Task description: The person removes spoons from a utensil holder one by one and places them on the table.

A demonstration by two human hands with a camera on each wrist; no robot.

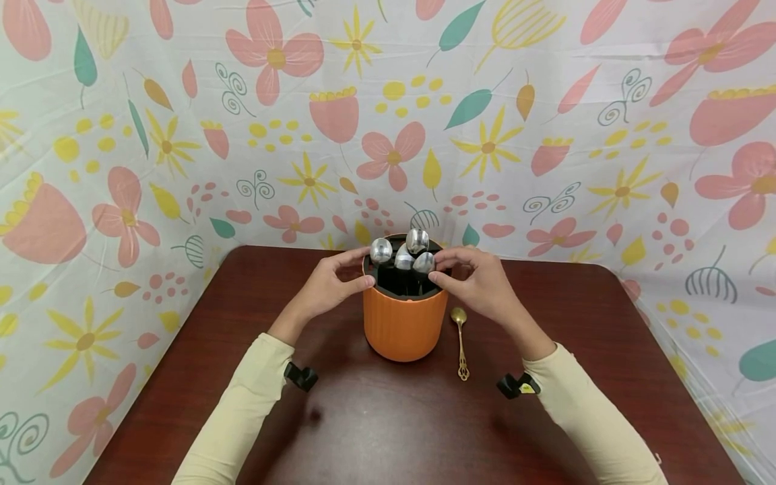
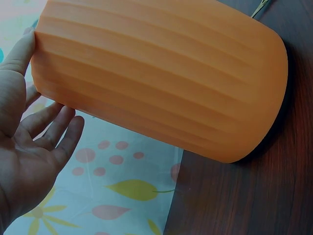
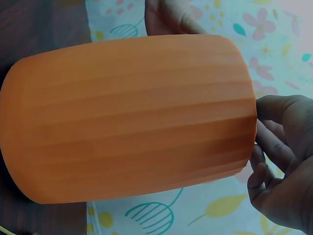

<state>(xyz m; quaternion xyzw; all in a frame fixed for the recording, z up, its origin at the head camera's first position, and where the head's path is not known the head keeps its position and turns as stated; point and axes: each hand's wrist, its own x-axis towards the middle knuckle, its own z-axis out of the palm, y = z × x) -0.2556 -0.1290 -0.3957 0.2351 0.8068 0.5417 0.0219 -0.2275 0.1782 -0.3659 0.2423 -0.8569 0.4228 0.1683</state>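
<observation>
An orange ribbed utensil holder (image 1: 405, 330) with a black insert stands upright on the table. Several silver spoons (image 1: 418, 240) stick up from it, bowls uppermost. My left hand (image 1: 330, 281) holds the holder's rim from the left, thumb at the front and index finger farther back. From the right, my right hand (image 1: 485, 283) holds the rim, its thumb and index finger beside the nearest spoon bowl; whether they touch that spoon is unclear. Both wrist views show the holder's ribbed side (image 2: 161, 73), with the fingertips at its top edge. The spoon handles are hidden inside.
A gold spoon (image 1: 461, 343) with an ornate handle lies on the table just right of the holder. The dark red-brown wooden table (image 1: 376, 431) meets a flower-patterned cloth (image 1: 394, 87) behind and at both sides.
</observation>
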